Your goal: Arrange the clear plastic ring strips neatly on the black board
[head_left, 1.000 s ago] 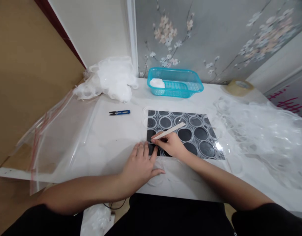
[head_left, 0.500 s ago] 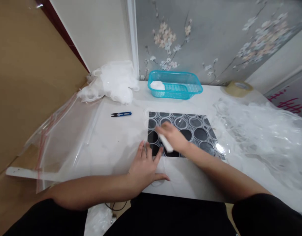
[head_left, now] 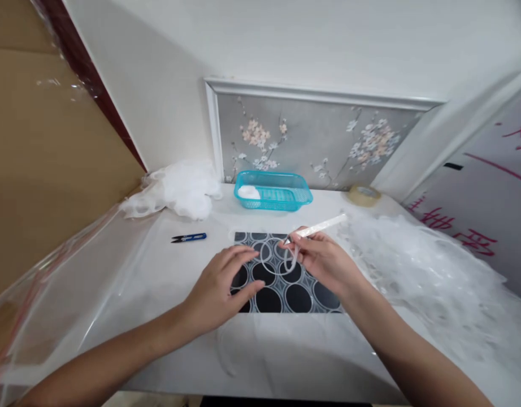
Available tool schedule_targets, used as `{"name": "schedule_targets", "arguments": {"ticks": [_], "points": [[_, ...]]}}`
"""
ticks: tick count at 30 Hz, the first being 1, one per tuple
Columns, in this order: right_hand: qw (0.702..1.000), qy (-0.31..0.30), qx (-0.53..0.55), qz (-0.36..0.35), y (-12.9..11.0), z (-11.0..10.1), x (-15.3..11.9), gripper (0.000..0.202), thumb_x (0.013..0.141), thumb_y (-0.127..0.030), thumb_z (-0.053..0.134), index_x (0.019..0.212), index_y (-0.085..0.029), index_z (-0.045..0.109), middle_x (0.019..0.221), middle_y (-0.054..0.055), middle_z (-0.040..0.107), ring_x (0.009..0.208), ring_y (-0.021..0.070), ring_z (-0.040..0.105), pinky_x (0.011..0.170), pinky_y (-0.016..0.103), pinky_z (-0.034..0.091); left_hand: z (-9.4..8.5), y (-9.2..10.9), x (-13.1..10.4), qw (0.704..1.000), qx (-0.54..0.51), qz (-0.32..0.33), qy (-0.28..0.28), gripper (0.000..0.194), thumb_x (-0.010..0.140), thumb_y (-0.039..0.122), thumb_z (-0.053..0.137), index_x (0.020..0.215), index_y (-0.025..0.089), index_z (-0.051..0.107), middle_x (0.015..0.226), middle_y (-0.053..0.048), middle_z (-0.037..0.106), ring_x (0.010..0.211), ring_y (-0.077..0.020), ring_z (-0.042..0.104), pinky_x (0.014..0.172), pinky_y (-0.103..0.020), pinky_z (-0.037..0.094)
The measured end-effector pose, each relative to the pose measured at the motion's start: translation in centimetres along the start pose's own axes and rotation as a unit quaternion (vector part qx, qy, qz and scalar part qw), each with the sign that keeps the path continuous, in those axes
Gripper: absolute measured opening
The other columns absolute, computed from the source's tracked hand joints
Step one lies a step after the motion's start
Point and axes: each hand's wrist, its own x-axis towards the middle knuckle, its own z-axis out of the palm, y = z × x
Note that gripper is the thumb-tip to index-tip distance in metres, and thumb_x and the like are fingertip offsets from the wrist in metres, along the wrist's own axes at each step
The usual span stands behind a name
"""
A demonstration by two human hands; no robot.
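My right hand is closed on a slim white-handled tool, its small metallic tip toward the left; I cannot tell its exact kind. Thin whitish clear rings hang at those same fingers, one large and one smaller loop. My left hand is open, thumb and fingers apart, close to the left side of the large ring; whether it touches is unclear. Under both hands lies a dark sheet patterned with black circles and grey outlines, partly covered by the hands.
Blue-handled thread snips lie at left. A turquoise basket with a white item stands behind. White filmy material is heaped back left, clear film with ring-like cutouts at right. A tape roll sits back right.
My right hand has lifted from the sheet, and rings now hang at its fingers. The left hand has risen from the sheet's lower left edge. The view has tilted up.
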Motion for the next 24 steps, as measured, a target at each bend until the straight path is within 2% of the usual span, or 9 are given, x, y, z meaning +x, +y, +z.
{"name": "schedule_targets", "arguments": {"ticks": [2,5,9,13,19,24], "points": [[0.999,-0.028,0.037,0.000,-1.7,1.0,-0.7,0.015,0.068,-0.030,0.077,0.071,-0.020,0.066,0.065,0.000,0.065,0.070,0.0151,0.067,0.067,0.025,0.053,-1.6,1.7,1.9,0.998,-0.041,0.009,0.044,0.038,0.092,0.034,0.056,0.128,0.023,0.049,0.130,-0.007,0.054,0.121,-0.0201,0.051,0.102,-0.039,0.043],[0.996,-0.066,0.066,-0.011,-3.7,1.8,-1.7,0.015,0.070,-0.030,0.077,0.069,-0.019,0.066,0.066,0.000,0.066,0.067,0.0134,0.066,0.064,0.023,0.052,-3.4,4.6,4.2,0.996,-0.066,0.001,0.063,0.037,0.091,0.030,0.058,0.127,0.025,0.050,0.125,-0.003,0.059,0.115,-0.0178,0.056,0.099,-0.035,0.046],[0.992,-0.084,0.072,-0.059,-4.7,1.8,-2.8,0.013,0.074,-0.028,0.074,0.069,-0.020,0.066,0.067,-0.001,0.065,0.064,0.0114,0.065,0.061,0.022,0.051,-4.4,6.8,5.7,0.991,-0.057,0.058,0.106,0.021,0.090,0.024,0.061,0.111,0.024,0.062,0.107,0.001,0.068,0.103,-0.0152,0.061,0.094,-0.031,0.047],[0.990,-0.093,0.076,-0.068,-5.2,1.3,-3.5,0.011,0.075,-0.028,0.073,0.071,-0.020,0.067,0.067,0.000,0.065,0.066,0.0114,0.065,0.062,0.021,0.050,-4.6,7.5,6.1,0.988,-0.041,0.103,0.111,0.011,0.088,0.018,0.064,0.096,0.026,0.066,0.091,0.006,0.070,0.094,-0.0122,0.063,0.099,-0.030,0.043],[0.985,-0.129,0.111,-0.022,-5.3,1.0,-3.6,0.012,0.073,-0.029,0.075,0.069,-0.020,0.068,0.059,-0.002,0.061,0.065,0.0115,0.064,0.066,0.022,0.051,-4.6,7.7,6.1,0.991,-0.050,0.064,0.108,0.005,0.089,0.020,0.063,0.089,0.024,0.066,0.087,0.006,0.070,0.086,-0.0118,0.064,0.101,-0.034,0.043],[0.976,-0.145,0.154,0.042,-4.9,0.8,-3.5,0.013,0.072,-0.026,0.076,0.068,-0.018,0.067,0.058,-0.002,0.061,0.066,0.0117,0.065,0.059,0.019,0.049,-4.8,7.5,5.6,0.991,-0.051,0.037,0.118,0.005,0.089,0.024,0.062,0.085,0.023,0.065,0.092,0.003,0.069,0.093,-0.0143,0.062,0.087,-0.029,0.048]]}}
